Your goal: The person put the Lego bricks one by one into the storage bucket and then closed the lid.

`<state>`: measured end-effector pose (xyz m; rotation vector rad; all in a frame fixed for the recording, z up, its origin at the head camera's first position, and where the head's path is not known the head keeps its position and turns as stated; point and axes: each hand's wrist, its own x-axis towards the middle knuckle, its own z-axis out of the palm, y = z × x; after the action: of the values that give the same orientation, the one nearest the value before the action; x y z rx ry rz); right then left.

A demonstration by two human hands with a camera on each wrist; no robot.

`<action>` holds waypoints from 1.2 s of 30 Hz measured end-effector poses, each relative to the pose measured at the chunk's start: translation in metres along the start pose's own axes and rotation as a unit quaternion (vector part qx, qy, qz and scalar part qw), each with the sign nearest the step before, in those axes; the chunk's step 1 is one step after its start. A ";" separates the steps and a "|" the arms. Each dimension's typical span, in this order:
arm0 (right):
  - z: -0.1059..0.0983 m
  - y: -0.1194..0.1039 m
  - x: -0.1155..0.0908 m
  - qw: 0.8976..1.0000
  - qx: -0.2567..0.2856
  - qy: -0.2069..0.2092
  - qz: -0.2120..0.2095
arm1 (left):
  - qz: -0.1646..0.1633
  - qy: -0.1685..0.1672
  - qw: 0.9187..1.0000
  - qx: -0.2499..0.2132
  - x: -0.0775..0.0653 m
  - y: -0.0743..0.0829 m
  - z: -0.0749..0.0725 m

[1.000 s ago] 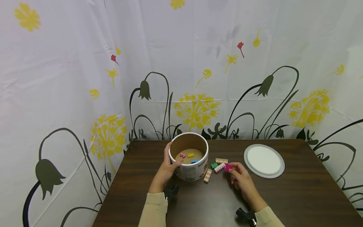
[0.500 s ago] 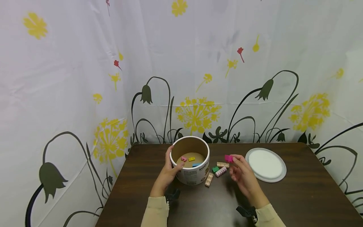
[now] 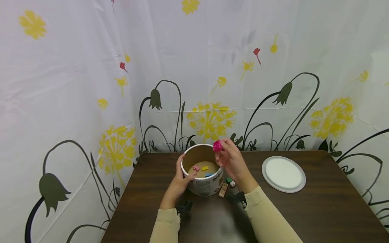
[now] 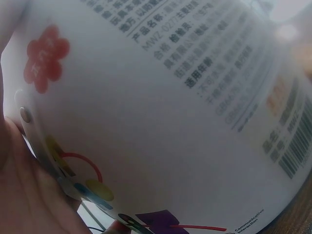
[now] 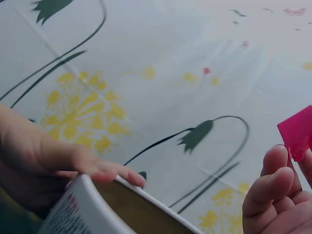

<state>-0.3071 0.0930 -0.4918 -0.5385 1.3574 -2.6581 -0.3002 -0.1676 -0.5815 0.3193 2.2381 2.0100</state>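
Note:
My left hand (image 3: 177,184) grips the left side of a white round bucket (image 3: 204,188), thumb over its near rim. Held up at the bucket's right rim, a magenta toy brick (image 3: 217,146) is pinched between the thumb and fingers of my right hand (image 3: 231,160). In the right wrist view the same brick (image 5: 298,132) shows at the right edge. On the bucket's floor lie a pink brick (image 3: 196,168), a yellow brick (image 3: 204,168) and a blue brick (image 3: 209,174). The bucket's printed wall (image 4: 146,122) fills the left wrist view.
Right of the bucket lie a tan brick (image 3: 223,190), a green brick (image 3: 229,180) and a light pink brick (image 3: 232,184), partly behind my right arm. A white round lid (image 3: 283,173) lies farther right on the brown table (image 3: 322,202). A flowered curtain (image 3: 170,50) hangs behind.
My right hand has lifted the magenta brick off the table and carried it left and up to the bucket's rim. The left hand keeps its grip on the bucket.

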 end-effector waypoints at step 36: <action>0.016 0.043 0.054 0.988 -0.123 0.073 0.064 | 0.004 0.002 1.000 -0.008 0.002 -0.002 0.000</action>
<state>-0.3548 0.0412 -0.5035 -0.2697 1.7133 -2.4855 -0.3026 -0.1669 -0.5838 0.3229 2.2255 2.0327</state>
